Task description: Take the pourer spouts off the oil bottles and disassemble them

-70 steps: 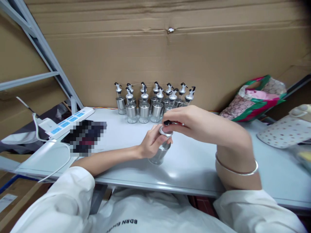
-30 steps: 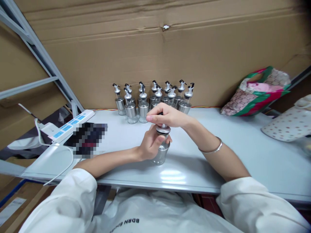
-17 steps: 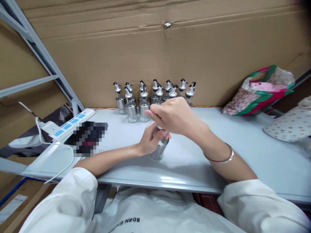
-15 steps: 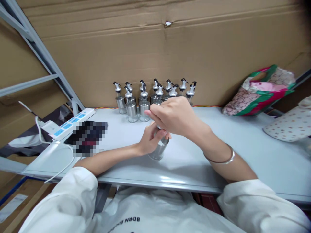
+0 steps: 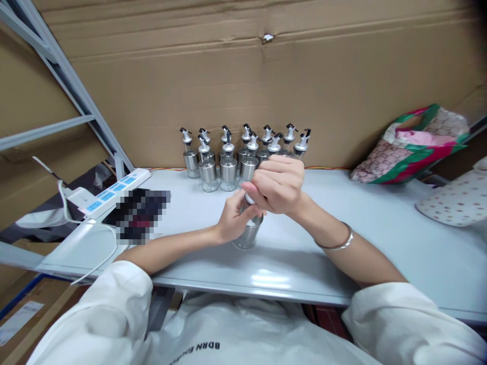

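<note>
A glass oil bottle (image 5: 249, 235) with a steel sleeve stands on the table close to me, tilted slightly. My left hand (image 5: 234, 218) is wrapped round its neck, thumb across the front. Above it, my right hand (image 5: 279, 185) is closed in a fist over the bottle's pour spout (image 5: 249, 198). Only a bit of the spout's silvery collar shows; the rest is hidden by my fingers. Behind my hands, several matching oil bottles (image 5: 228, 170) stand grouped, each topped by a silver spout with a black lever.
A cardboard sheet (image 5: 190, 76) backs the white table (image 5: 323, 263). On the left are a power strip (image 5: 117, 190), a white cable (image 5: 112, 248) and a blurred-out dark object (image 5: 142, 215). A patterned bag (image 5: 411, 147) and a dotted white item (image 5: 452, 197) are at the right.
My right fist has turned at the wrist and dropped slightly over the bottle top, its forearm lower. My left hand keeps its hold. The view has shifted slightly.
</note>
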`<action>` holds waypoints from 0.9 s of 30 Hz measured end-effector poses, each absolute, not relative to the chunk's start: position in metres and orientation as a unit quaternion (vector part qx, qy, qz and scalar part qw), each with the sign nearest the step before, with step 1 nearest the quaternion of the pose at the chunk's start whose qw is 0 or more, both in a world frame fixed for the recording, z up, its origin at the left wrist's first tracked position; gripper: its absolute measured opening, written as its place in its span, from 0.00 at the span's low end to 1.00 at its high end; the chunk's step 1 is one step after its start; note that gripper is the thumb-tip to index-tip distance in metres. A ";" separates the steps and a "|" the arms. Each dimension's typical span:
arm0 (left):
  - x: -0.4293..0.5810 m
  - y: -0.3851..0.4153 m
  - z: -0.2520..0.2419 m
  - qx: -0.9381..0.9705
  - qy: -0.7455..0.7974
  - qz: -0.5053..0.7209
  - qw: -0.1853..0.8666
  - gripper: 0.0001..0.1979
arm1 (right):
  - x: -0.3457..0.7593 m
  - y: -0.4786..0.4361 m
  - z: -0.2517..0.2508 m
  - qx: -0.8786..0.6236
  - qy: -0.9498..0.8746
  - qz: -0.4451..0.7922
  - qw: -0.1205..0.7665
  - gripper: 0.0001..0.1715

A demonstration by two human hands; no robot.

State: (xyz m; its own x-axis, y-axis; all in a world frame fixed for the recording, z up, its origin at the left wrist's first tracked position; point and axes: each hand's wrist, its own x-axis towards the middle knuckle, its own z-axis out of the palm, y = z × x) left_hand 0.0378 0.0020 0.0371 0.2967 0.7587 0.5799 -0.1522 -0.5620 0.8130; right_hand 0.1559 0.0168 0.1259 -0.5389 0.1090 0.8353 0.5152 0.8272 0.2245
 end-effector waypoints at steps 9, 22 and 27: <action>0.032 0.005 0.034 0.678 0.244 0.553 0.418 0.23 | 0.141 0.025 0.111 -0.276 -0.720 0.149 0.619 0.32; 0.001 0.035 0.083 0.719 0.195 0.568 0.350 0.21 | 0.176 0.041 0.156 -0.285 -0.603 0.532 0.522 0.30; -0.043 0.071 0.122 0.673 0.178 0.679 0.235 0.17 | 0.223 -0.027 0.186 -0.249 -0.784 0.323 0.469 0.31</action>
State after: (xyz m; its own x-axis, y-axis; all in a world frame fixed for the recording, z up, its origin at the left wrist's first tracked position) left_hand -0.0433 0.0711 0.1217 0.0153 0.5586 0.8293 -0.0801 -0.8260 0.5579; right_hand 0.2227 -0.0265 0.1860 -0.4362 0.6933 0.5736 0.0882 0.6673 -0.7395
